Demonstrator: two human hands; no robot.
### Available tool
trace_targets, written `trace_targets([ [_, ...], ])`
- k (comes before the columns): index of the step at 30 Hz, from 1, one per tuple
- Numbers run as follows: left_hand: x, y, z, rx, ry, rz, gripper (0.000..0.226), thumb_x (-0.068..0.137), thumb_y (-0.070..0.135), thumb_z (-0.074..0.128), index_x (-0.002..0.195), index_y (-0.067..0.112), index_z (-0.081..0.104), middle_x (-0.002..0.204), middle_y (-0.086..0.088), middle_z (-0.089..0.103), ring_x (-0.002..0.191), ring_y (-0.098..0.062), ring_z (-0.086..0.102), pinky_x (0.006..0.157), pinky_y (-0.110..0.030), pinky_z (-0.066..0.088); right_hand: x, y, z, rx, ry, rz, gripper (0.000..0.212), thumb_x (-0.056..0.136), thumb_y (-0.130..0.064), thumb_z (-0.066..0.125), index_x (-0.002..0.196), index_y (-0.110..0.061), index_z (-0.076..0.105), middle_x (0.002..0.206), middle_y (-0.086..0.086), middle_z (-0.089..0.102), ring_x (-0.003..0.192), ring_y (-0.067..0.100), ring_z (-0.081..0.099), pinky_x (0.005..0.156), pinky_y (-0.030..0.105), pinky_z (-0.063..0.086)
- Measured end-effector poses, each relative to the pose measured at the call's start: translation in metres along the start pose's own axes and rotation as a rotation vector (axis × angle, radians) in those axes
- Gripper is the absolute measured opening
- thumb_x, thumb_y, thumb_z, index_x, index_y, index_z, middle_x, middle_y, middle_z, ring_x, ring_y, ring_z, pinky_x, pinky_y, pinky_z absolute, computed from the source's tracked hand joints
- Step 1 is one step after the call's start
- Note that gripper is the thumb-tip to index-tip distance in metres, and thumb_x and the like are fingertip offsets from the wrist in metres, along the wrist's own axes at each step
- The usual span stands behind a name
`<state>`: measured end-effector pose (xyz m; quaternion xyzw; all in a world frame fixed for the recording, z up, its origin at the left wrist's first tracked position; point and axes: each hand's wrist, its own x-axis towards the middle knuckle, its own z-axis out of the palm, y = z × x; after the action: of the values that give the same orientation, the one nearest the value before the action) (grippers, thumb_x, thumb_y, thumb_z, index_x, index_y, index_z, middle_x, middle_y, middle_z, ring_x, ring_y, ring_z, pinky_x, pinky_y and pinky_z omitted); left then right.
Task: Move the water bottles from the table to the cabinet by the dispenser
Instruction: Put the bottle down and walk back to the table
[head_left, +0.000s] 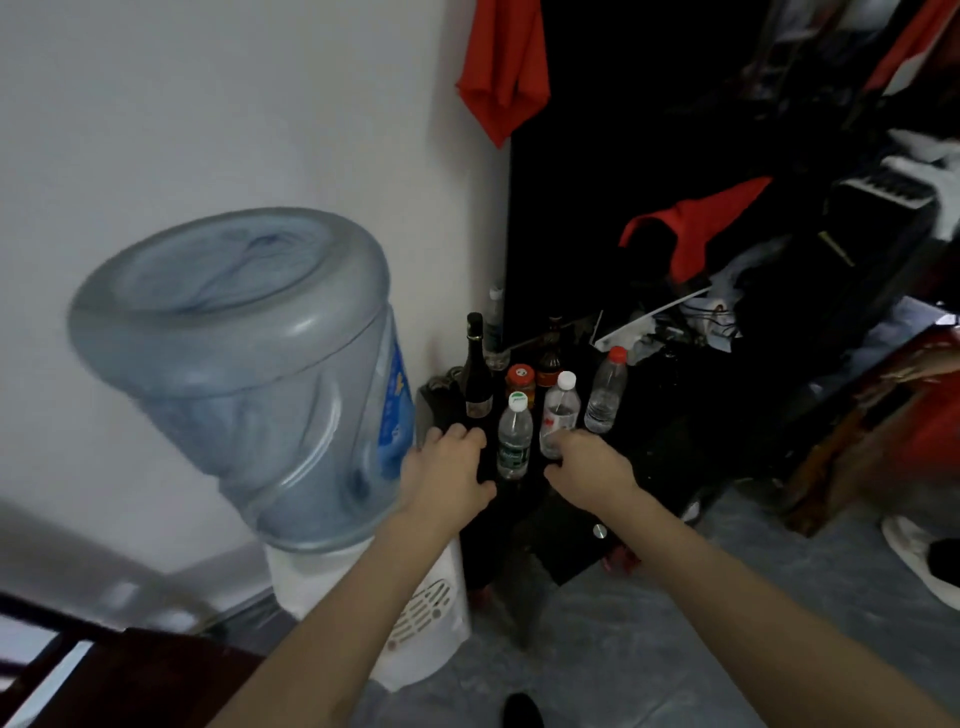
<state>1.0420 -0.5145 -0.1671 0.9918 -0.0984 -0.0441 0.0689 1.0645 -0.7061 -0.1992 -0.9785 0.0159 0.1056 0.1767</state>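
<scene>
1. Three clear water bottles stand upright on the black cabinet (571, 530) at frame centre: a green-label bottle (515, 435), a red-label bottle (559, 413) and a red-capped bottle (606, 391).
2. The left hand (451, 470), fingers loosely curled, holds nothing, just left of the green-label bottle.
3. The right hand (586, 465) touches the red-label bottle's base; its grip cannot be told.
4. The dispenser (421, 608) with its blue jug (244, 374) fills the left.

three clear bottles (560, 413) upright, dark cabinet (644, 467)
</scene>
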Motion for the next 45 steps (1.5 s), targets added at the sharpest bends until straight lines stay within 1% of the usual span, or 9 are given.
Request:
trace_targets([
  [3,-0.043,-0.008,-0.007,0.006,0.049,0.010,0.056,0.088,0.045,0.068,0.137,0.026,0.049,0.134,0.002,0.051,0.128,-0.023,0.047,0.096,-0.041,0.044,-0.041,-0.019,-0.003,-0.005,0.036,-0.042,0.041,0.092,-0.032,0.059,0.131,-0.019,0.055,0.127,0.007,0.059,0.113,0.031,0.059,0.091,0.046,0.053],
  [5,-0.070,-0.014,-0.012,-0.005,0.076,0.012,0.053,0.089,0.048,0.065,0.135,0.025,0.050,0.135,0.002,0.051,0.127,-0.023,0.047,0.094,-0.039,0.043,-0.069,-0.033,-0.002,-0.012,0.064,-0.058,0.043,0.091,-0.032,0.059,0.132,-0.020,0.053,0.128,0.009,0.058,0.112,0.032,0.058,0.090,0.049,0.053],
  [14,-0.166,-0.014,-0.040,-0.012,0.107,-0.012,0.053,0.090,0.049,0.061,0.135,0.024,0.051,0.137,0.001,0.051,0.127,-0.023,0.049,0.096,-0.039,0.042,-0.173,-0.073,-0.011,-0.083,0.107,-0.132,0.059,0.092,-0.034,0.058,0.147,-0.019,0.040,0.140,0.007,0.050,0.124,0.030,0.051,0.095,0.049,0.049],
  [17,-0.194,-0.007,-0.043,-0.016,0.142,-0.045,0.051,0.092,0.048,0.059,0.135,0.023,0.052,0.139,0.001,0.051,0.126,-0.024,0.050,0.097,-0.039,0.041,-0.202,-0.072,-0.016,-0.115,0.113,-0.161,0.060,0.093,-0.034,0.057,0.147,-0.019,0.039,0.139,0.007,0.050,0.123,0.031,0.051,0.095,0.048,0.048],
  [22,-0.248,0.013,-0.039,-0.005,0.112,-0.121,0.052,0.093,0.048,0.058,0.138,0.023,0.051,0.142,0.000,0.050,0.130,-0.025,0.047,0.101,-0.042,0.040,-0.247,-0.060,-0.020,-0.138,0.098,-0.210,0.060,0.093,-0.036,0.057,0.147,-0.019,0.038,0.139,0.008,0.049,0.123,0.030,0.050,0.094,0.048,0.048],
  [30,-0.356,0.065,-0.018,0.028,0.113,-0.243,0.054,0.093,0.051,0.055,0.140,0.025,0.049,0.148,0.001,0.044,0.131,-0.025,0.047,0.101,-0.042,0.042,-0.340,-0.020,0.008,-0.097,0.037,-0.268,0.056,0.093,-0.036,0.055,0.145,-0.018,0.041,0.137,0.009,0.049,0.120,0.030,0.052,0.094,0.051,0.049],
  [36,-0.417,0.101,-0.026,0.024,0.125,-0.248,0.055,0.092,0.053,0.057,0.140,0.026,0.049,0.150,0.002,0.042,0.132,-0.025,0.045,0.101,-0.042,0.042,-0.405,0.002,0.003,-0.055,0.004,-0.290,0.054,0.092,-0.036,0.056,0.141,-0.017,0.044,0.132,0.009,0.051,0.117,0.030,0.053,0.092,0.050,0.051],
  [41,-0.451,0.118,-0.046,0.050,0.167,-0.223,0.056,0.092,0.051,0.057,0.142,0.027,0.048,0.153,0.002,0.039,0.134,-0.025,0.043,0.102,-0.042,0.041,-0.438,-0.004,-0.020,-0.055,0.079,-0.339,0.051,0.091,-0.036,0.057,0.137,-0.017,0.046,0.128,0.008,0.052,0.116,0.030,0.053,0.092,0.050,0.050],
  [45,-0.479,0.117,-0.053,0.071,0.185,-0.229,0.055,0.093,0.049,0.056,0.142,0.027,0.047,0.153,0.002,0.040,0.134,-0.024,0.043,0.102,-0.042,0.041,-0.463,-0.016,-0.021,-0.065,0.071,-0.344,0.051,0.092,-0.036,0.056,0.138,-0.017,0.046,0.130,0.008,0.051,0.118,0.029,0.051,0.095,0.048,0.048],
])
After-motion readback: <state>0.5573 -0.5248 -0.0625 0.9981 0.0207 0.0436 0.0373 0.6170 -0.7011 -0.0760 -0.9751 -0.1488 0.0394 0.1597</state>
